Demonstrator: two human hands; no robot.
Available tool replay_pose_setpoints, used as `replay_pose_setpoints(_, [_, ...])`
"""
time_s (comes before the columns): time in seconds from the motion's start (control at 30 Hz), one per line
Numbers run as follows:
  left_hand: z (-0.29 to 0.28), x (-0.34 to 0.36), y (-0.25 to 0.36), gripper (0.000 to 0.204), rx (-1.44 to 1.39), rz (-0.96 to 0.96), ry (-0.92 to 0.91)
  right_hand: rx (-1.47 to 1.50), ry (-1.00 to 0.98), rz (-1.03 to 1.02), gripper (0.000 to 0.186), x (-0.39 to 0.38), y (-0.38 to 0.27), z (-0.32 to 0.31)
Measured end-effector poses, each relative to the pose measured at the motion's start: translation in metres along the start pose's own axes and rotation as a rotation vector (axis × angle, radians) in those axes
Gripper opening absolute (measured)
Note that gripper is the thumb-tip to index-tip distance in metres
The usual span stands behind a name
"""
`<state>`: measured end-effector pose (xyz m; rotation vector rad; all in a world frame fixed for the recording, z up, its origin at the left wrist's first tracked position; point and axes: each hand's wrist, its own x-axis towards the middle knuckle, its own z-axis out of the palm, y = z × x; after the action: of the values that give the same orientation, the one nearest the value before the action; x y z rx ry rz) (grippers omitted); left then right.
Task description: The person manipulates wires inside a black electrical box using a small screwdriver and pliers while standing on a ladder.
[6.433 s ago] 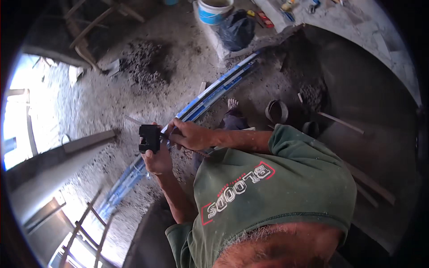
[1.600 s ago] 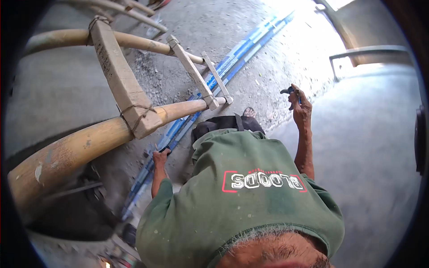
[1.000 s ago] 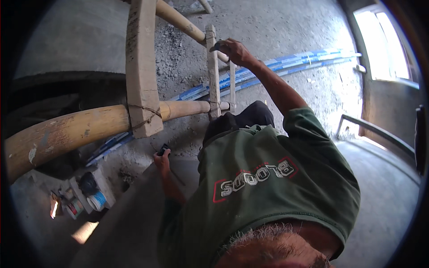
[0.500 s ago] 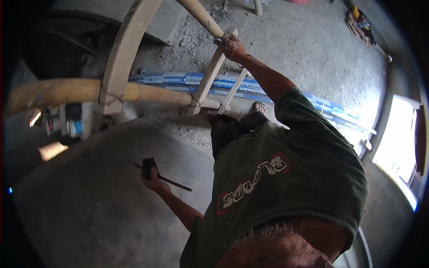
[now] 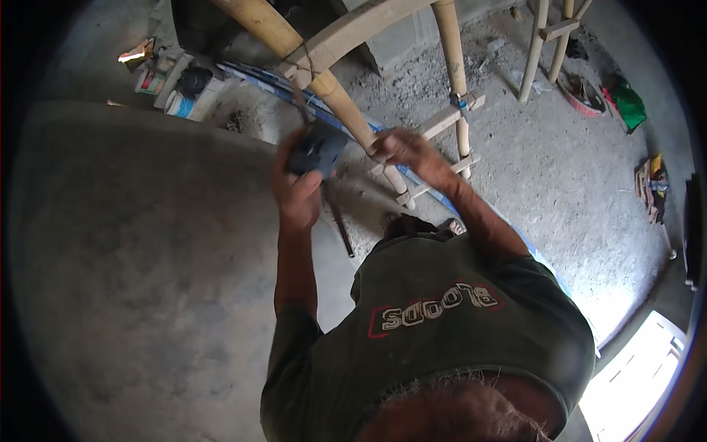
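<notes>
My left hand (image 5: 300,174) is closed round a dark boxy object (image 5: 317,149), blurred, with a long thin rod (image 5: 340,227) slanting past it down toward my body. Just right of it, my right hand (image 5: 403,153) has its fingers curled on the near bamboo rail (image 5: 346,110) of a ladder, where a rung is partly hidden. A wide wooden crosspiece (image 5: 346,37) is bound to the upper part of that rail. On the far bamboo rail (image 5: 451,59), a small blue-and-dark item (image 5: 460,103), too small to name, sits at the joint with a lower wooden rung (image 5: 444,121).
Blue-wrapped long strips (image 5: 254,79) lie beneath the ladder on the gritty floor. Buckets (image 5: 179,104) and a dark bag stand upper left. A smooth concrete surface (image 5: 147,243) fills the left. Another bamboo frame (image 5: 557,48), a pink basin (image 5: 578,103) and green cloth (image 5: 626,107) are upper right.
My left hand has risen with the dark object toward the near rail. My right hand has moved from the far rail joint to the near rail, leaving a small item there. The view has turned.
</notes>
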<state>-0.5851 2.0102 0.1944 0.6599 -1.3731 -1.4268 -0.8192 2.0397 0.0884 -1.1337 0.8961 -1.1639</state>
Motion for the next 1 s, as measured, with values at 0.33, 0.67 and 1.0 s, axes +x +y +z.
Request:
replay_pose_setpoints(0.33, [0.093, 0.104, 0.007, 0.073, -0.175, -0.099, -0.451, 0.214, 0.337, -0.169, 0.032, -0.015, -0.100, 0.024])
replay_pose_setpoints(0.67, [0.079, 0.201, 0.028, 0.078, 0.421, 0.147, -0.402, -0.034, 0.720, -0.295, 0.043, -0.063, -0.079, -0.030])
replay_pose_setpoints(1.0, [0.043, 0.290, 0.004, 0.088, 1.022, 0.165, -0.399, -0.051, 0.555, -0.198, 0.048, -0.075, -0.064, -0.034])
